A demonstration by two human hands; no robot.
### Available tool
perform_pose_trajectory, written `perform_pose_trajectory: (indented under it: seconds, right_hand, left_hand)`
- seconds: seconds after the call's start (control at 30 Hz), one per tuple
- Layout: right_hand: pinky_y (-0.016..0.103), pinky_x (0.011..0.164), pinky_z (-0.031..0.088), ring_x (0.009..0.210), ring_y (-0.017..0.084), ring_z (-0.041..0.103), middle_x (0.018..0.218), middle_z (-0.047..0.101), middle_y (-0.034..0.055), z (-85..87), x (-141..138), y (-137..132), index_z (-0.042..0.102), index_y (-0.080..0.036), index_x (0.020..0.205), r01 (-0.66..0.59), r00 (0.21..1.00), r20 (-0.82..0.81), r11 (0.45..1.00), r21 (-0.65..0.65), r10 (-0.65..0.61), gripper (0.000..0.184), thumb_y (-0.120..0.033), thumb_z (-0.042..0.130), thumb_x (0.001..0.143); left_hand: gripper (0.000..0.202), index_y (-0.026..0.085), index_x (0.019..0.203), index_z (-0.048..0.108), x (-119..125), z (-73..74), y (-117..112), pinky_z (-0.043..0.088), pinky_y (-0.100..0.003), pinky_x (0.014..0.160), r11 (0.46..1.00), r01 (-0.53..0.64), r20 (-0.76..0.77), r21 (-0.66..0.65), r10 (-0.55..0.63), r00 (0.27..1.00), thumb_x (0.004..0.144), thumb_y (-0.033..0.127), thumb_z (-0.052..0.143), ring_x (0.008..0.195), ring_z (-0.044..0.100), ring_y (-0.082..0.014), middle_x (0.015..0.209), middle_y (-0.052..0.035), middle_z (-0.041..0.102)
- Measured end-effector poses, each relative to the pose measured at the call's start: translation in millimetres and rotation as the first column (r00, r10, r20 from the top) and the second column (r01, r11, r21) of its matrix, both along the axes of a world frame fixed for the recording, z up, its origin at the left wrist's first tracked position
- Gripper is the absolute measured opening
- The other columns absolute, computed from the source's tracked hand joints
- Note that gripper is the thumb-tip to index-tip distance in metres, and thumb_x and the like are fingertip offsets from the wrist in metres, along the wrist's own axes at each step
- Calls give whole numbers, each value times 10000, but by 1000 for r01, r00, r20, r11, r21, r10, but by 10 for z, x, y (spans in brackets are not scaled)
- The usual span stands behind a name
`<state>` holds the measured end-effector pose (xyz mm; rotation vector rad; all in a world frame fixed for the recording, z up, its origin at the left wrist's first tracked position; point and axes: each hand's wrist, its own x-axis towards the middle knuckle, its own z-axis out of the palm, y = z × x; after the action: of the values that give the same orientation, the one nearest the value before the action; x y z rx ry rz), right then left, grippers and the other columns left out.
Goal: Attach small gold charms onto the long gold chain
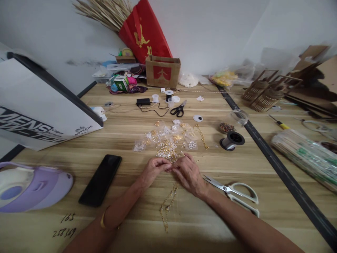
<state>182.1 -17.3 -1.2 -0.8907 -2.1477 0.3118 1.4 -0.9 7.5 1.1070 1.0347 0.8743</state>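
Observation:
My left hand (156, 170) and my right hand (190, 174) meet fingertip to fingertip over the middle of the table. Both are closed in a pinch; whatever sits between the fingers is too small to make out. A gold chain with small beads (166, 208) lies on the wood below, its upper end reaching the edge of my right hand, where it is hidden. Just beyond my fingertips spreads a heap of gold and clear beads (167, 147) among small plastic bags. A second gold chain (202, 136) lies right of the heap. White-handled scissors (231, 191) rest beside my right wrist.
To the left are a black phone (100, 181), a purple visor (44, 188) and a white box (42, 109). A wire spool (232, 140) and a jar of beads (228, 127) stand right. Black scissors (178, 109) and a paper bag (163, 72) are farther back.

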Motion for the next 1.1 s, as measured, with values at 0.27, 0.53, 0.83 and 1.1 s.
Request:
perform_pose_trajectory:
  seconds: [0.27,0.53,0.83,1.1]
  right_hand:
    - [431,970,348,808,161,549,819,618,33,-18,4,6,544,-189,936,33,998,61,999,13,-34,78,-169,471,916]
    - [446,981,344,811,169,549,828,605,34,-47,36,20,521,-198,907,26,998,63,1000,10,-26,65,-159,469,897]
    - [460,994,343,846,182,556,854,607,38,-119,76,24,535,-208,916,-15,997,73,1000,-11,16,66,-168,511,869]
    - [471,976,364,828,183,559,858,611,43,-136,59,20,530,-208,933,-35,997,73,999,5,35,85,-162,521,862]
  left_hand:
    - [138,125,693,687,0,-48,-11,470,-244,663,996,-20,-102,81,29,994,668,256,722,658,587,-141,665,-23,677]
    - [227,138,957,662,1,171,-112,477,-297,849,964,-115,-189,239,163,968,818,305,601,906,632,-190,955,-77,702]
    - [258,162,1093,614,-729,550,-911,449,-359,926,781,75,-544,620,358,759,901,173,442,1013,587,-211,1039,-94,655]
    - [507,237,1383,388,-1049,21,-2191,362,-469,1052,650,580,-857,490,240,455,886,215,485,1296,421,-284,1299,-123,571]
